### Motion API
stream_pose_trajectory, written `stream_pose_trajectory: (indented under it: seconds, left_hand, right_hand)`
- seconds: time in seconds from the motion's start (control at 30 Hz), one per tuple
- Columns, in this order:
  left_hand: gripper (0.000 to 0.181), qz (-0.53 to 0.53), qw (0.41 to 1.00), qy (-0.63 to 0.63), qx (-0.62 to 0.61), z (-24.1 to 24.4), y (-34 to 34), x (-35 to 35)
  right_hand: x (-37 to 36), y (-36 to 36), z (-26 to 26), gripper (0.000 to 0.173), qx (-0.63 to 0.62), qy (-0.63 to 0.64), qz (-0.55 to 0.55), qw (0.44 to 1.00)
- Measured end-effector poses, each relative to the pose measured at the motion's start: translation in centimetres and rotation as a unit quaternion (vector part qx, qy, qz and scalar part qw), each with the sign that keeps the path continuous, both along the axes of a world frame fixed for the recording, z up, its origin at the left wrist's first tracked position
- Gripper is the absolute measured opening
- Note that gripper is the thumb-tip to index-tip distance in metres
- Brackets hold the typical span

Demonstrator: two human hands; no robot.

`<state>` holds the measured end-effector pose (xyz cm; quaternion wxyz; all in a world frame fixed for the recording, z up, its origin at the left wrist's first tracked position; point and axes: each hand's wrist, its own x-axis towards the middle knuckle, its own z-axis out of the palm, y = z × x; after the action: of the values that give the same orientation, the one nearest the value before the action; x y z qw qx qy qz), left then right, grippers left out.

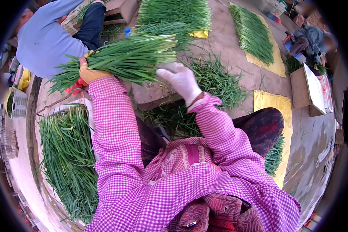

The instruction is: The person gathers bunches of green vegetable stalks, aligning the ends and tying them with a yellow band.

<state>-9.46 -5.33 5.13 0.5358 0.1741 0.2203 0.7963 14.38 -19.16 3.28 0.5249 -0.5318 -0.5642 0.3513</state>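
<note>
My left hand (92, 72), in a yellowish glove, grips a thick bunch of garlic chives (127, 58). The bunch lies sideways in the air, leafy tips left and pale stem ends right. My right hand (182, 81), in a white glove, is at those stem ends with thumb and fingers apart. Its fingertips are blurred, so I cannot tell whether they touch the stems. Below the bunch is a low block (150, 94). Loose green leaves (217, 79) lie heaped beside and in front of it.
A long pile of chives (66, 162) lies at my left. Another chive pile (174, 14) is ahead, near a blue-capped bottle (127, 32). Chives (253, 34) rest on a yellow sheet to the right. Another yellow sheet (274, 104) is by my knee. A person (49, 40) sits close at front left.
</note>
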Motion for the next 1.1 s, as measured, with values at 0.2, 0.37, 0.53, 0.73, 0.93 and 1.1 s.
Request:
stream_pose_trajectory:
  seconds: [0.2,0.37,0.53,0.73,0.93,1.1]
  left_hand:
    - [0.027,-0.006,0.999,-0.040,-0.024,0.6,-0.9,1.5]
    - [0.031,0.001,0.996,-0.035,-0.077,1.3,-1.2,2.4]
    - [0.035,-0.002,0.998,-0.016,-0.060,1.4,-1.7,1.0]
    - [0.026,-0.048,0.999,-0.017,-0.014,-0.2,-0.5,0.9]
    - [0.018,-0.052,0.998,-0.012,0.018,0.1,-0.6,1.6]
    - [0.018,-0.063,0.997,-0.021,0.026,0.4,-0.8,1.4]
  right_hand:
    - [-1.8,-0.3,0.1,0.020,-0.098,0.375,0.011,0.922]
    - [3.5,0.6,-2.2,0.015,-0.059,0.487,-0.098,0.866]
    - [5.2,-0.3,-0.2,0.027,-0.036,0.337,-0.033,0.940]
    - [1.6,0.8,1.7,0.027,-0.093,0.359,0.097,0.924]
    - [0.4,1.1,-0.4,0.032,-0.066,0.428,0.096,0.896]
    - [1.0,0.4,-2.0,0.036,-0.085,0.531,0.188,0.822]
